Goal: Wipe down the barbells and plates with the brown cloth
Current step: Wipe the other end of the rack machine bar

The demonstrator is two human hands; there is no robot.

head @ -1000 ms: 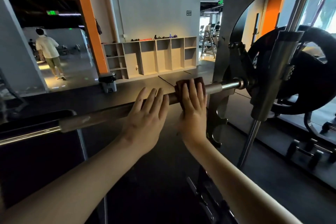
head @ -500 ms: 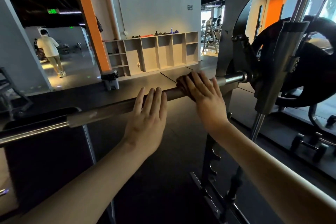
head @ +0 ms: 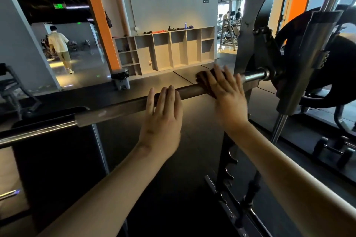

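A steel barbell [head: 119,108] runs from lower left up to the right across a rack. A large black plate [head: 339,75] is loaded on its right end. My right hand [head: 227,92] presses the brown cloth [head: 202,81] flat over the bar near the chrome collar; only a dark edge of the cloth shows past my fingers. My left hand [head: 163,115] lies flat on the bar a hand's width to the left, fingers straight and together, holding nothing.
The grey rack upright [head: 250,31] and a chrome guide rod [head: 300,86] stand just right of my right hand. Dumbbells [head: 335,148] lie on the floor at right. A black bench [head: 54,152] is below left. A person walks at far left by open cubby shelves [head: 169,50].
My right hand has slid the cloth a little to the right along the bar, with the fingers angling leftward. The view has shifted; my left hand stays on the bar.
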